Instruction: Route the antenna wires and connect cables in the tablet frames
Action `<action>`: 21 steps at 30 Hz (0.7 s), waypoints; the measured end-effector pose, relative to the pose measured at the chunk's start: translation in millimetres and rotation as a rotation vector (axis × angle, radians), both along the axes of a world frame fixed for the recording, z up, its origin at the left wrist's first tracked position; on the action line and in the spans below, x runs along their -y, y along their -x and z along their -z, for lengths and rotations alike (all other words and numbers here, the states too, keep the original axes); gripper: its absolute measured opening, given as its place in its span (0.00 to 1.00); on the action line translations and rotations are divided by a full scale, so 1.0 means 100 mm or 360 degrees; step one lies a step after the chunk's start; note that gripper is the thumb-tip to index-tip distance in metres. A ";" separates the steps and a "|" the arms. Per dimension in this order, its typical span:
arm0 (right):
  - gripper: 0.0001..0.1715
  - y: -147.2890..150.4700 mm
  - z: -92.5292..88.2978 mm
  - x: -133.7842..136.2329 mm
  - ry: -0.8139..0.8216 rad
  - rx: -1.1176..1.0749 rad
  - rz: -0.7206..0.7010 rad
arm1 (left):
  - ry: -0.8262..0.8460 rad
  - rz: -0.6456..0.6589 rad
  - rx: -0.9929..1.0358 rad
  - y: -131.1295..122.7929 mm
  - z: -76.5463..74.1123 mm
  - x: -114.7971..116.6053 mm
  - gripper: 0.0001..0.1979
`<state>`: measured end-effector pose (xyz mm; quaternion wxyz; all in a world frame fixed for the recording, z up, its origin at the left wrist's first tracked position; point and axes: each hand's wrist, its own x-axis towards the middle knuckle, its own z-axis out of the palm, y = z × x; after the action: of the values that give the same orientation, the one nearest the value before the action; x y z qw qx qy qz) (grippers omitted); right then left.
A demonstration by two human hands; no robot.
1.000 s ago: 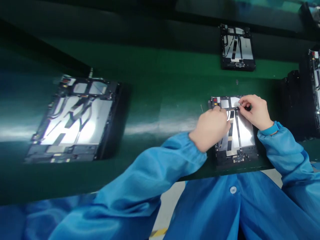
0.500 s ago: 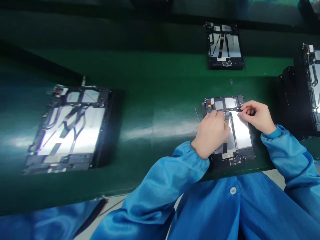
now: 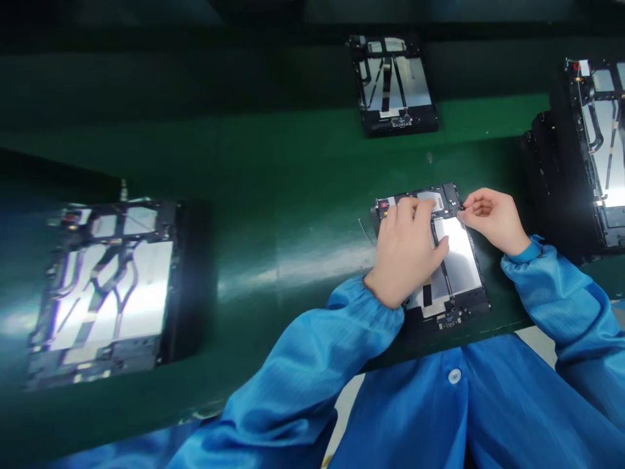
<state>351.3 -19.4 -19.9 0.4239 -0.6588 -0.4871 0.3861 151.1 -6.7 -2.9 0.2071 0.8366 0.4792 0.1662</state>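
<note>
An opened tablet (image 3: 459, 254) lies in front of me, silver plate and black flex cables showing. My left hand (image 3: 406, 244) rests over its upper left part, thumb apart from the fingers, and hides some of the cables and board there. My right hand (image 3: 495, 218) is closed in a pinch at the tablet's upper right edge; what the fingertips hold, if anything, is too small to make out. A small board (image 3: 449, 319) shows at the tablet's near end.
Another opened tablet (image 3: 117, 286) lies on the green table (image 3: 263, 221) to the left. A further one (image 3: 398, 85) is at the back. At the right edge stands a stack of tablets (image 3: 561, 176). A thin wire (image 3: 364, 229) sticks out left of my left hand.
My left hand has shifted up the tablet and its fingers have spread out. My right hand keeps its pinch, now nearer the tablet's right edge. The view has turned somewhat.
</note>
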 end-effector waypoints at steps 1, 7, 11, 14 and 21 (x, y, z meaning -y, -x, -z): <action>0.15 0.00 0.00 0.00 0.0002 -0.0008 0.0017 | 0.0012 0.0026 -0.0077 -0.02 -0.01 0.01 0.22; 0.15 0.04 0.01 0.01 -0.0020 -0.0034 0.0062 | -0.0123 -0.0018 -0.0025 0.02 -0.11 0.11 0.19; 0.14 0.03 0.00 0.00 -0.0001 -0.0029 0.0082 | 0.0025 0.0079 0.0025 -0.03 -0.08 -0.13 0.11; 0.15 0.00 0.01 -0.01 0.0013 -0.0003 0.0079 | 0.0259 0.0295 0.0064 -0.11 -0.02 -0.39 0.09; 0.20 -0.03 0.02 -0.01 -0.0003 -0.0059 0.0087 | 0.0383 0.0404 0.0124 -0.15 -0.01 -0.60 0.07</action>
<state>354.1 -18.1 -22.2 0.4439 -0.6642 -0.4612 0.3861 166.5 53.8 -2.2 0.3435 0.8524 0.3779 0.1126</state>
